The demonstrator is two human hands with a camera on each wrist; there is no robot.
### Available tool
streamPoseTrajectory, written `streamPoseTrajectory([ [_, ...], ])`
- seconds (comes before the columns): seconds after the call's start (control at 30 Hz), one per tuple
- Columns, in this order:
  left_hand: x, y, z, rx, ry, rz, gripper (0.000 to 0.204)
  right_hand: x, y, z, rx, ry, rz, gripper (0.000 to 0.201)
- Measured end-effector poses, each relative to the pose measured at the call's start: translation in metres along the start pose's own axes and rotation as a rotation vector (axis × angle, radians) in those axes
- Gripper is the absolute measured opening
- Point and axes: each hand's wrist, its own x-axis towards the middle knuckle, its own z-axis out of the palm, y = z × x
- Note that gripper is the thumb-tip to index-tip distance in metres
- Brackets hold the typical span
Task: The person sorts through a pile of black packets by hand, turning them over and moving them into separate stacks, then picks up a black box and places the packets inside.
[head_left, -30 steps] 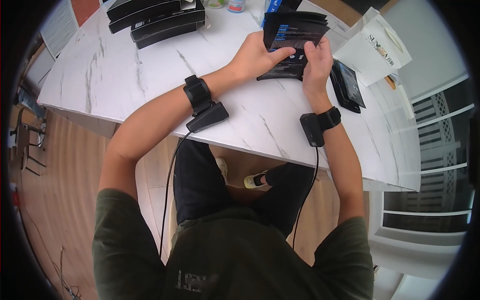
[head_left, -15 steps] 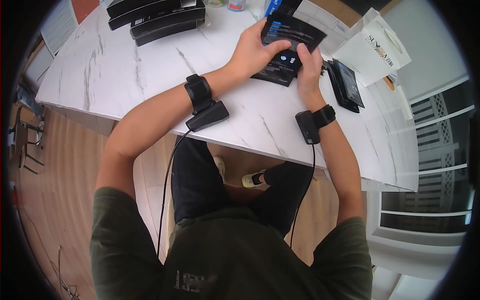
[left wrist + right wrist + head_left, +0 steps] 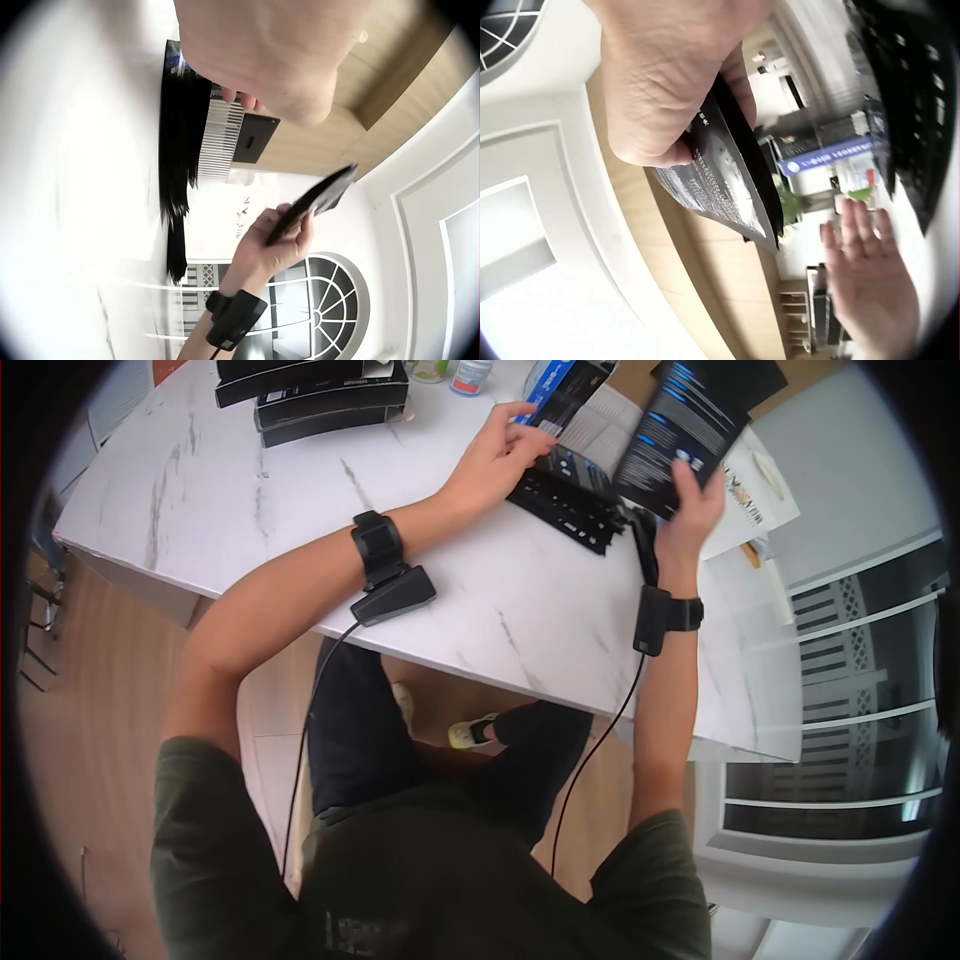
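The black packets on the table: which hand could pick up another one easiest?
Probably the left hand. It rests with straight fingers right on the fanned pile of black packets on the table. The right hand is lifted and already has a grip on one packet.

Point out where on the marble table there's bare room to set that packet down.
Bare marble lies between the black boxes and the table's near edge, left of the left hand. A second bare patch lies below the spread packets. Around the white bag, and where the right hand holds the packet, it is crowded.
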Motion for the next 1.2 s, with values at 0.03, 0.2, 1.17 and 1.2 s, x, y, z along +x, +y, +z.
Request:
streamPoseTrajectory([
  [0.03,0.001,-0.003,-0.001,0.082,0.019,-0.024,0.038,0.011,0.002,-0.023,0.004,0.039,-0.028,0.029],
  [0.2,0.005,-0.013,-0.006,0.108,-0.025,-0.043,0.035,0.033,-0.021,-0.097,0.069,0.066,0.144,0.035],
  [1.17,-0.003,-0.028,-0.009,0.484,-0.210,-0.106,0.046,-0.022,0.073,-0.023,-1.241,-0.399,0.245,0.058],
  [1.2,-0.005,-0.026,-0.008,0.490,-0.216,-0.127,0.047,-0.027,0.080,-0.021,-1.246,-0.423,0.218,0.058],
])
